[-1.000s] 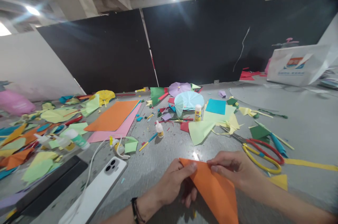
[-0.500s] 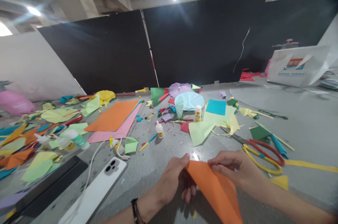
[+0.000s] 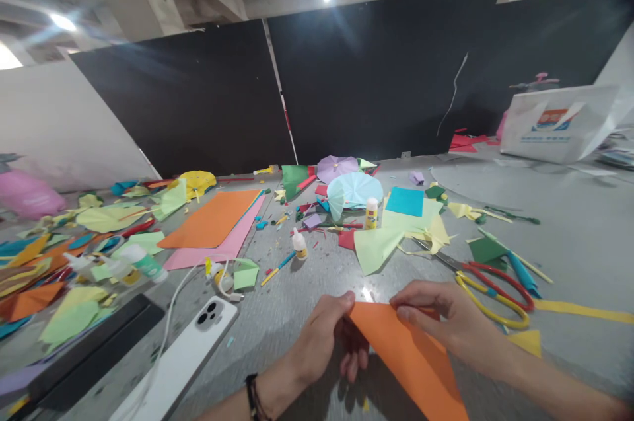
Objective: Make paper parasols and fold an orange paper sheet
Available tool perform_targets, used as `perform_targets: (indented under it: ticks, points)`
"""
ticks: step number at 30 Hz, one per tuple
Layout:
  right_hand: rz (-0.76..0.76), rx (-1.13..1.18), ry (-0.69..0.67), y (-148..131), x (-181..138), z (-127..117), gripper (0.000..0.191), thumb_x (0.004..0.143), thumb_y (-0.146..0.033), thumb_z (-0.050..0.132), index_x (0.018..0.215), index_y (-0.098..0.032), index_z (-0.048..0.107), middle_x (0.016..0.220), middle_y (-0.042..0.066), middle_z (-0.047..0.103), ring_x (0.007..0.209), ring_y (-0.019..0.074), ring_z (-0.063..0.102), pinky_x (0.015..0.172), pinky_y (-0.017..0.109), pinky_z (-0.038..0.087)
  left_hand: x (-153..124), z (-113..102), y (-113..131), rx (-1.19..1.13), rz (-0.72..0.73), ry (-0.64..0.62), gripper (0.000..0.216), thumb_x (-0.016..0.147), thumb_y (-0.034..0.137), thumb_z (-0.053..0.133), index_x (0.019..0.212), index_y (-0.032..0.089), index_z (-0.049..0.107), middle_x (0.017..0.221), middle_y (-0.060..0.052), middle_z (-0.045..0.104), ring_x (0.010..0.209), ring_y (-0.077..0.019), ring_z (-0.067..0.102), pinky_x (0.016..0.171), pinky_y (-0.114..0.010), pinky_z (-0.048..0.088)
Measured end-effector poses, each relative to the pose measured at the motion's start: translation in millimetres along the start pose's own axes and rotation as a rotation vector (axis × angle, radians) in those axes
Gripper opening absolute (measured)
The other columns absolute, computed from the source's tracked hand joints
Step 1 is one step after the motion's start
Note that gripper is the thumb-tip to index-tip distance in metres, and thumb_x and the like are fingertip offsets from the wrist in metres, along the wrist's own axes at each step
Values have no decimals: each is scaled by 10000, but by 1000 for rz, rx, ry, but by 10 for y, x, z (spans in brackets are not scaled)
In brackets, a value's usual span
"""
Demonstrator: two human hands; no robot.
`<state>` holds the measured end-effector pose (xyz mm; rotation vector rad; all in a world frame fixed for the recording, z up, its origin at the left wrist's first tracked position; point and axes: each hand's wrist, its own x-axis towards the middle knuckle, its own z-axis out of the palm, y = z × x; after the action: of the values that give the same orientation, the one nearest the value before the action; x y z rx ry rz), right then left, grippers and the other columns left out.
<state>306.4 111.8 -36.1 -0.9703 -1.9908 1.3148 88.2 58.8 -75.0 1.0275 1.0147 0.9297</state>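
A folded orange paper triangle [image 3: 406, 358] is held low at the near edge of the grey floor surface, its long point running down to the right. My left hand [image 3: 324, 342] pinches its upper left corner, thumb on top and fingers curled beneath. My right hand [image 3: 440, 318] grips the top edge with its fingertips pressed on the paper. A dark band sits on my left wrist.
A white phone [image 3: 178, 361] with a cable and a black bar [image 3: 89, 355] lie to the left. Red-and-yellow scissors [image 3: 488, 285] lie to the right. Glue bottles [image 3: 299, 242], paper umbrellas [image 3: 354, 190], orange and pink sheets [image 3: 212, 219] and several scraps lie beyond. A white bag [image 3: 564, 120] stands at the far right.
The orange paper's left corner has shifted slightly right and my left fingers have curled under it. The lower point has swung a little further right.
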Motion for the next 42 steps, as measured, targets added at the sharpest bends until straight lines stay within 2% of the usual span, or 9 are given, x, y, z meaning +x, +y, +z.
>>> perform_targets:
  ticks: [4,8,14,17,20,24,29,37,42]
  points:
    - [40,-58,-49,-14,19,0,252,847,-426,732,965,-205,763,941,53,794,873,217,721,755,290,569,1,18,-4,17,-2,20,771,848,763,371,570,90,623,479,-96,584,329,-121,513,333,-206,347]
    - [25,-76,-61,37,34,16,169,877,-346,683,894,-193,752,874,42,784,841,216,714,763,303,567,0,40,11,46,10,-32,762,864,754,413,564,88,628,480,-78,575,336,-104,520,325,-176,356]
    - [-102,-221,44,104,3,61,149,897,-301,632,822,-230,740,796,32,769,753,228,704,685,320,569,21,45,-3,13,-14,-132,646,841,695,566,694,76,672,560,-77,630,369,-117,576,328,-166,414]
    - [-167,-300,86,124,-15,81,168,915,-294,600,833,-237,735,789,34,774,729,229,721,657,317,582,49,41,-20,-41,-25,-139,629,834,675,589,773,58,691,652,-131,688,416,-148,626,351,-191,466]
    - [-279,-373,131,169,-23,84,175,926,-235,560,897,-235,733,830,40,787,732,209,743,669,295,595,75,36,-29,-147,-40,-160,525,827,551,609,853,36,710,742,-189,728,486,-196,684,389,-227,515]
    - [-505,-442,169,218,-29,77,183,926,-163,554,948,-233,721,964,67,799,813,197,764,715,276,603,100,21,-57,-286,-53,-164,441,808,415,546,902,22,724,783,-219,745,580,-249,734,447,-266,552]
    - [-633,-523,93,177,-46,56,223,929,-127,565,1029,-248,723,1053,83,800,931,234,771,786,324,620,132,-15,-104,-350,-38,-126,482,829,410,490,954,8,726,832,-229,746,659,-277,753,509,-292,562]
    - [-656,-547,17,165,-22,20,267,924,-123,603,1102,-264,743,1160,73,785,1085,255,739,930,377,617,191,-63,-141,-404,-39,-165,573,802,472,454,946,-3,740,835,-231,745,635,-269,734,487,-287,521]
    - [-653,-560,-16,126,-46,18,420,894,-51,559,1205,-286,714,1236,63,760,1156,251,709,969,388,602,226,-92,-178,-431,-42,-175,583,814,442,384,930,-2,743,821,-235,753,622,-274,736,471,-286,506]
